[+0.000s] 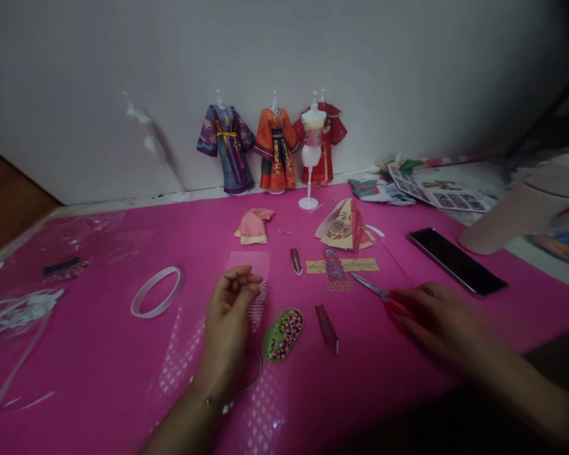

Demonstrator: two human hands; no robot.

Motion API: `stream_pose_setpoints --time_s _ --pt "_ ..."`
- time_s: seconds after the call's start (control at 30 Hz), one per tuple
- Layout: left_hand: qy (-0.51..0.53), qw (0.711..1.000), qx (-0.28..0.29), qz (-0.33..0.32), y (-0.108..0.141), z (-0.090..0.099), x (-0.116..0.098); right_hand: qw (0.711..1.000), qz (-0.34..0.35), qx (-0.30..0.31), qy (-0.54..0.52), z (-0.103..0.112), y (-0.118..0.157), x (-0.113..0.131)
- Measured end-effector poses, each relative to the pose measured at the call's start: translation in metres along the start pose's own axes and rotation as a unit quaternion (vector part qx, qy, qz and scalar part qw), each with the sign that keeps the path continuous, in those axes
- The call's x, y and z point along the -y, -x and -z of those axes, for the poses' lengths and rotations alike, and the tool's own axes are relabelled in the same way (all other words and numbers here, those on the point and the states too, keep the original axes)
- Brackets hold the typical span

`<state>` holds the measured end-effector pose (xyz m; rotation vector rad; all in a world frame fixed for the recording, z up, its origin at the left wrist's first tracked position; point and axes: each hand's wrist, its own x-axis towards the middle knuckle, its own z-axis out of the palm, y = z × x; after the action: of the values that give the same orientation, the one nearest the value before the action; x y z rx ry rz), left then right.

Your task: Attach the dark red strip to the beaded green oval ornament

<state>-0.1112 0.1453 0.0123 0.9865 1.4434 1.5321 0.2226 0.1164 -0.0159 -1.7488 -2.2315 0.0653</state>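
Note:
My left hand is raised over the pink mat, its fingers curled and the thumb close to them; whatever they hold, if anything, is too small to make out. On the right, my right hand is on the red handles of small scissors, whose blades point left. Between my hands lie a green dish of mixed beads and a dark red patterned strip. Beyond them are a smaller beaded strip, a patterned piece across a yellow strip, and a yellow and red doll skirt.
Three dressed doll forms, one in purple, stand by the wall with a white stand. A pink top, a tape roll and plastic bags lie leftward. A phone and cup are right.

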Motion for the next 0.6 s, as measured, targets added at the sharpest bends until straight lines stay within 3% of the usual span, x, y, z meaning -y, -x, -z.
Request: stream_pose_setpoints --time_s 0.13,0.27,0.47,0.6 --pt "-0.109 0.989 0.103 -0.006 0.003 0.003 -0.007 1.000 -0.005 0.012 -0.001 0.000 0.002 -0.002" --pt "-0.228 0.961 0.157 -0.028 0.004 0.013 -0.008 1.000 -0.020 0.009 -0.005 -0.001 0.005 -0.006" --pt "-0.430 0.846 0.279 -0.144 0.009 0.025 -0.001 0.996 -0.057 -0.008 -0.074 0.004 0.013 0.001" --pt "-0.465 0.805 0.338 -0.145 0.014 0.022 -0.004 0.978 -0.090 -0.005 -0.186 0.011 0.019 0.012"
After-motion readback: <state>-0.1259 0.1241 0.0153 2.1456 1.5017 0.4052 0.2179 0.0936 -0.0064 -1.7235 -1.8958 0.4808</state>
